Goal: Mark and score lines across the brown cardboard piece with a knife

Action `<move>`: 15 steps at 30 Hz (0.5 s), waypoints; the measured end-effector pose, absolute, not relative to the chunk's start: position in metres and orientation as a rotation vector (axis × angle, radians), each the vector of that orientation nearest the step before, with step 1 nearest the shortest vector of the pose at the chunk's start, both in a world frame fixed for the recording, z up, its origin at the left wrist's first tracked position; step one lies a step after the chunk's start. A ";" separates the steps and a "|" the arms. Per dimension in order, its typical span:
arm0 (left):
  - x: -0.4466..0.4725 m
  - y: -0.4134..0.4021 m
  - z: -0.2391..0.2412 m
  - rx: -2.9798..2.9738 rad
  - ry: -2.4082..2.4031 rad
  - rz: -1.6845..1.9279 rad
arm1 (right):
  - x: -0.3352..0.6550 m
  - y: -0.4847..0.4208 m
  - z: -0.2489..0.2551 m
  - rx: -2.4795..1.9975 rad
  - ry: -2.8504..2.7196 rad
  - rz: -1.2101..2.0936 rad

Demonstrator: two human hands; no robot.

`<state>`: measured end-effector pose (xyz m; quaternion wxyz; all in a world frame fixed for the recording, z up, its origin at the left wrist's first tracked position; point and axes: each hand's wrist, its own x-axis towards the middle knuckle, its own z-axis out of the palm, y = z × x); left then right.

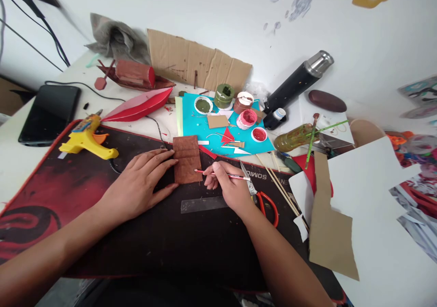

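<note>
A brown painted rectangular piece (186, 159) with faint cross lines lies on the dark mat. My left hand (145, 179) rests flat, fingers stretched out, with the fingertips at the piece's left edge. In my right hand (227, 179) is a slim red pencil (232, 176), pinched between thumb and fingers, its tip over the piece's lower right part. Below the hands lies a clear plastic ruler (201, 204), its right end hidden by my right hand. Scissors with orange-red handles (268, 207) lie just right of that hand.
A yellow glue gun (87, 140) and a red paper boat (138, 106) lie at left, a brown model boat (133, 74) behind. Open paint jars (224, 96) stand on blue paper (191, 125). Right are a black flask (293, 86), a brush jar (290, 138) and cut cardboard (329, 238).
</note>
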<state>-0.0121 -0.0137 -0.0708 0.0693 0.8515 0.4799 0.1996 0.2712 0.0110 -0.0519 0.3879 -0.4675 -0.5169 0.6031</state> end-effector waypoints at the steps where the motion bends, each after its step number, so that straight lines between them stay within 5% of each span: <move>1: -0.012 -0.014 -0.071 2.567 1.446 0.598 | 0.271 0.011 -0.052 -1.183 -1.312 1.536; 15: -0.012 -0.014 -0.070 2.566 1.431 0.620 | 0.272 0.011 -0.053 -1.164 -1.304 1.551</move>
